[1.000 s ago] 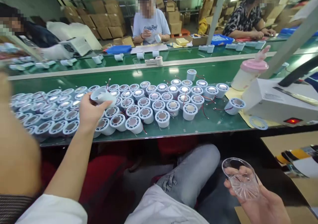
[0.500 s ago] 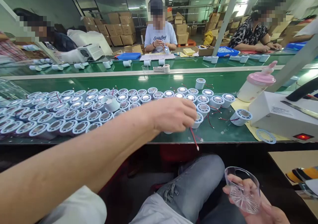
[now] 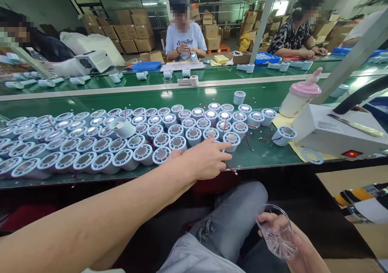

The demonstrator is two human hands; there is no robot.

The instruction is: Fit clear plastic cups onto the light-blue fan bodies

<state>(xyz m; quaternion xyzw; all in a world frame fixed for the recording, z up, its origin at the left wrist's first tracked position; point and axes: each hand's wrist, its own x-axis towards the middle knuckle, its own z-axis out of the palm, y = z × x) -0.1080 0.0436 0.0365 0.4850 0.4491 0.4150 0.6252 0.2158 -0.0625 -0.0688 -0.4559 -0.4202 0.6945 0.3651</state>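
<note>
The left hand (image 3: 203,160) is stretched across the near edge of the green conveyor table (image 3: 266,154), its fingers loosely curled with the forefinger extended; the fingertips are closed around what seems to be a thin red wire (image 3: 230,169) trailing from the white round housing (image 3: 231,139) at the front right of the cluster, though the grip is partly hidden. That housing stands upright on the table, touching its neighbours in the packed rows of white round housings (image 3: 91,143). One housing (image 3: 123,127) lies tilted on top of the rows. The right hand (image 3: 291,240) is held low over the lap, well apart from the table, its fingers wrapped around a clear plastic lens cup (image 3: 277,236), ribbed inside. A pink-lidded bottle (image 3: 300,95) and a white box with a red light (image 3: 339,133) are set to the right.
</note>
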